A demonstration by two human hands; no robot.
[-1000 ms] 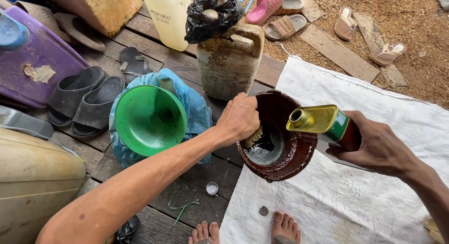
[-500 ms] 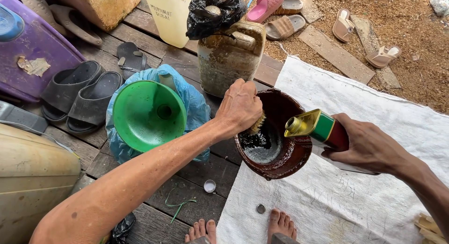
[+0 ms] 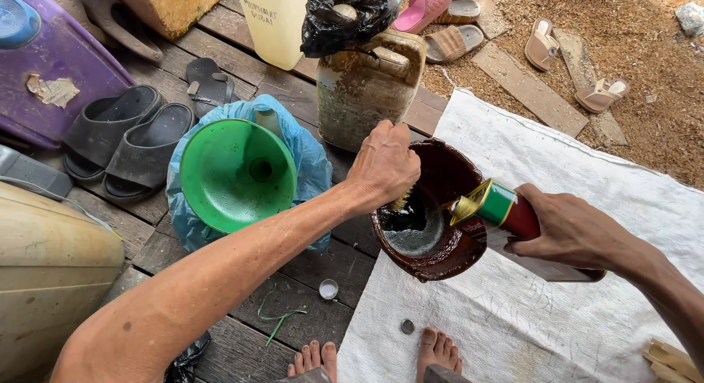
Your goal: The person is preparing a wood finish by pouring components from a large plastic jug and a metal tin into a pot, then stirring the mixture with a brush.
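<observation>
My left hand (image 3: 385, 163) grips the handle of a brush whose pale bristles (image 3: 400, 201) dip into a dark brown bowl (image 3: 447, 258) with dark liquid at its bottom. My right hand (image 3: 572, 232) holds a red and green tin can (image 3: 499, 207) tilted on its side, its gold mouth over the bowl's rim. The bowl sits at the edge of a white woven sheet (image 3: 572, 163).
A green funnel (image 3: 236, 174) rests on a blue plastic bag. A dirty jerrycan (image 3: 367, 89) capped with a black bag stands behind the bowl. Black sandals (image 3: 121, 141), a purple tub (image 3: 66, 67), a small white cap (image 3: 328, 288) and my bare feet (image 3: 438, 351) lie on the wooden planks.
The right hand has tipped the can lower and brought its mouth over the bowl. The left hand has stayed at the bowl with the brush.
</observation>
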